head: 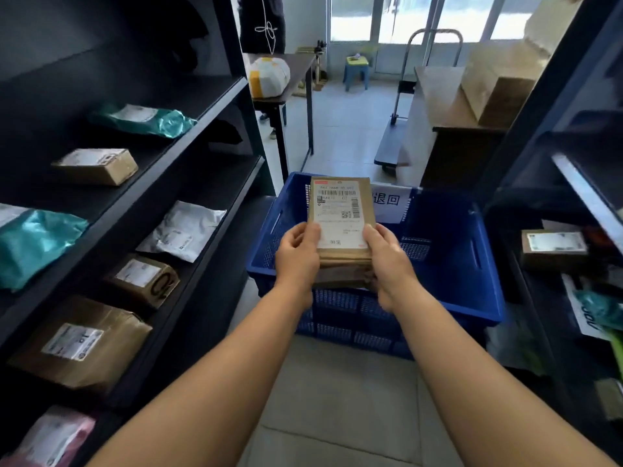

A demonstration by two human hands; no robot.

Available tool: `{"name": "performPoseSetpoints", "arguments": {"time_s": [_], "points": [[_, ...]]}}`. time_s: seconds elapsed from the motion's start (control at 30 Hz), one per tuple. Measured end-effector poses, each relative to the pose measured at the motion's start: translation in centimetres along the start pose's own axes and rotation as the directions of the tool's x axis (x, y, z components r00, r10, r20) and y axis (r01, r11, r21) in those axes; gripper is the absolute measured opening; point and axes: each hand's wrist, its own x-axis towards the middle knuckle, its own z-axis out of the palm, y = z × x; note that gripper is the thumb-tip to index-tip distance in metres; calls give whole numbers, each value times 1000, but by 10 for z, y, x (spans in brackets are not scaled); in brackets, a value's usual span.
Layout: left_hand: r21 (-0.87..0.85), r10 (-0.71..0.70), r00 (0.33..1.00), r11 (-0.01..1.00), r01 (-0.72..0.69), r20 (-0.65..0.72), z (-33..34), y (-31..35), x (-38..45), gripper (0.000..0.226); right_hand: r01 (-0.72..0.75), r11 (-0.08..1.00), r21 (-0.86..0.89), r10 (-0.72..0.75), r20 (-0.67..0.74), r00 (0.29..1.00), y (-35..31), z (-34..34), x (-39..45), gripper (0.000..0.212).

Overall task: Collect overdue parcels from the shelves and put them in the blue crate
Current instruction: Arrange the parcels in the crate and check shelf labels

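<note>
Between dark parcel shelves, both hands, left hand and right hand, are gripping a flat brown cardboard parcel by its near corners over the blue plastic crate, looking stiff and light

Single head cam, wide-angle, pitched forward and down along the aisle between two shelves; forearms close in frame, blue crate just ahead.

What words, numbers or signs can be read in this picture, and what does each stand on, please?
"退回": white sign on the blue crate.
"10": label of the large brown parcel on the left shelf.
Shipping label on the parcel held in both hands: barcodes show, print too blurred to read.
All other parcel labels: too small or blurred.
</note>
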Motion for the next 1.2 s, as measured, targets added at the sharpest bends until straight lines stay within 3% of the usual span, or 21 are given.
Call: {"name": "performPoseSetpoints", "arguments": {"time_s": [0.2, 0.5, 0.67, 0.9, 1.2], "points": [[36, -23, 1000, 999, 23, 18, 62, -1, 76, 26, -44, 999, -4, 44, -40, 998, -12, -29, 92, 34], [59, -104, 995, 993, 104, -2, 184, -20, 195, 26, -208, 978, -8, 208, 40, 977, -51, -100, 236, 44], [141, -110, 994, 984, 109, 6, 228, -51, 258, 27, -228, 968, 101, 234, -48, 971, -37, -129, 304, 46], [275, -106, 993, 955, 115, -48, 247, -118, 342, 30, -278, 932, 235, 325, -194, 926, 44, -174, 393, 48], [360, -119, 993, 926, 113, -5, 247, -241, 443, 33, -371, 910, 182, 413, -382, 826, 213, -242, 498, 60]]}}
